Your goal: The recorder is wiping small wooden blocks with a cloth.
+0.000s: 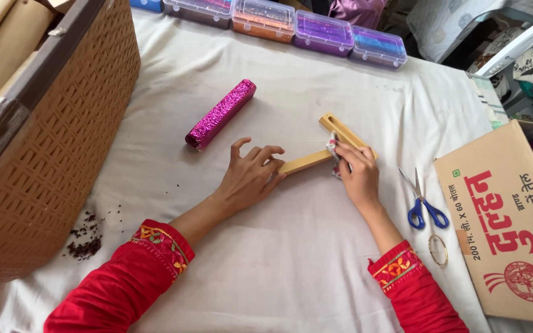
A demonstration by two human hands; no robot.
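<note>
Between both hands lies wooden frame (316, 157); left hand (249, 177), right hand (357, 172) touching it.

A white cloth (316, 259) covers the daylit table.

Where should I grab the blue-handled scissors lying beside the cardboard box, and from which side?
Probably by the blue handles, coming from the near edge of the table. The scissors lie flat with blades slightly apart and tips pointing away, so the loops face the person. The right hand is closest, just left of them.
</note>
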